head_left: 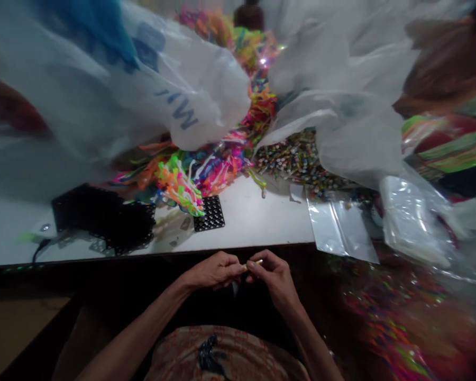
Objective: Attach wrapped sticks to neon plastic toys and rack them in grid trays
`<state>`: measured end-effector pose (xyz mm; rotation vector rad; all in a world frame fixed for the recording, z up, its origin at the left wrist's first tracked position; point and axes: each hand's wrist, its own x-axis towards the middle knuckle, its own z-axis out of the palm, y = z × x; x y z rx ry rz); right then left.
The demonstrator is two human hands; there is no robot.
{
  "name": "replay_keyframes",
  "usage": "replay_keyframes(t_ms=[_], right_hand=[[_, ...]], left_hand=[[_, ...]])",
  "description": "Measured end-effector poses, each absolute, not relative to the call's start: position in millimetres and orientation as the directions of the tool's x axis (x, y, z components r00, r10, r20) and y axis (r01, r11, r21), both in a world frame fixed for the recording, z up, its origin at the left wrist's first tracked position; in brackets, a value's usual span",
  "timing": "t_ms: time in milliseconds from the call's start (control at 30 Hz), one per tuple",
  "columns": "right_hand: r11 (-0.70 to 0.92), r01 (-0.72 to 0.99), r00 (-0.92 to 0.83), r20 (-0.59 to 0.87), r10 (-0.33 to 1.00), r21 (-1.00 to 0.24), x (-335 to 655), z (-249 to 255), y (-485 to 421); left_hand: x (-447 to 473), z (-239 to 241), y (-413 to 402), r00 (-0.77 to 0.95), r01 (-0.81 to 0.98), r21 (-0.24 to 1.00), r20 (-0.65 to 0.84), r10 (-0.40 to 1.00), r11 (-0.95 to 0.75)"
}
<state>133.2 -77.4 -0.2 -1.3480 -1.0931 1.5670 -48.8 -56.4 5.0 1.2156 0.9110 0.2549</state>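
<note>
My left hand (214, 271) and my right hand (273, 275) meet just below the front edge of a white table (257, 222). Both pinch a small pale stick-like piece (254, 263) between their fingertips; what it is I cannot make out. A heap of neon rubbery strands (190, 177) in pink, orange, green and yellow lies on the table beyond my hands. A small black perforated tray (209, 213) sits beside the heap.
Large clear plastic bags (143, 90) billow over the table's left and right. Black perforated trays (103, 217) lie at the left. A pile of small coloured sticks (297, 159) and clear zip bags (341, 230) lie at the right. A person's head shows at the far end.
</note>
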Motion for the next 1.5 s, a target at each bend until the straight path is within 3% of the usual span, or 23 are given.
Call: replay_keyframes(t_ms=[200,300,400,500,567,667,733,800,867,900,1000,1067,1200,1333,1500], right_hand=[[-0.265,0.126,-0.145,-0.282,0.948,-0.956,123.9,-0.1,-84.4],[-0.007,0.396,-0.279,-0.127,0.952,-0.918,116.2,5.1,-81.1],[0.405,0.662,-0.426,0.129,0.896,-0.63,101.0,10.1,-77.1],[0.596,0.723,-0.543,0.244,0.803,-0.35,80.9,10.8,-74.5],[0.643,0.703,-0.591,0.253,0.766,-0.305,69.4,8.6,-70.8],[0.596,0.734,-0.552,0.225,0.803,-0.327,57.2,3.3,-57.4],[0.537,0.749,-0.481,0.24,0.844,-0.389,49.8,0.1,-44.7],[0.514,0.714,-0.419,0.298,0.858,-0.475,40.3,-1.7,-33.1],[0.531,0.66,-0.388,0.365,0.846,-0.531,28.5,-2.0,-26.0],[0.545,0.641,-0.389,0.384,0.837,-0.54,22.2,-1.9,-24.5],[0.573,0.623,-0.438,0.37,0.819,-0.532,6.2,-2.9,-25.7],[0.564,0.61,-0.457,0.334,0.824,-0.557,2.0,-6.0,-26.6],[0.484,0.557,-0.368,0.323,0.872,-0.675,14.9,-15.8,-15.9],[0.354,0.626,-0.219,0.279,0.935,-0.695,34.9,-26.1,3.5],[0.36,0.643,-0.233,0.276,0.933,-0.676,36.6,-33.8,7.8]], left_hand=[[-65.5,11.4,-58.2,0.616,0.379,0.884,-0.462,0.638,0.275],[-79.7,22.1,-55.7,0.564,0.574,0.816,-0.451,0.691,0.064],[-90.7,32.0,-54.5,0.49,0.773,0.605,-0.378,0.785,-0.191],[-95.0,43.7,-61.6,0.473,0.84,0.442,-0.311,0.825,-0.315],[-96.5,58.2,-71.6,0.443,0.861,0.345,-0.147,0.885,-0.374],[-103.5,89.2,-89.1,0.385,0.847,0.26,0.299,0.873,-0.463],[-112.5,103.4,-98.0,0.212,0.84,0.302,0.581,0.785,-0.45],[-121.7,100.5,-102.1,-0.151,0.817,0.458,0.757,0.636,-0.351],[-126.9,78.0,-100.5,-0.471,0.703,0.664,0.703,0.532,-0.254],[-127.1,61.7,-97.7,-0.533,0.629,0.747,0.616,0.58,-0.216],[-120.8,12.0,-83.9,-0.461,0.472,0.882,0.228,0.858,0.019],[-115.9,-9.2,-72.9,-0.368,0.417,0.907,0.107,0.924,0.061],[-117.0,-21.4,-54.4,-0.38,0.378,0.924,0.099,0.92,0.057],[-121.9,-25.1,-39.3,-0.381,0.329,0.941,0.058,0.923,0.077],[-119.0,-34.1,-23.8,-0.374,0.489,0.872,0.227,0.899,-0.017]])
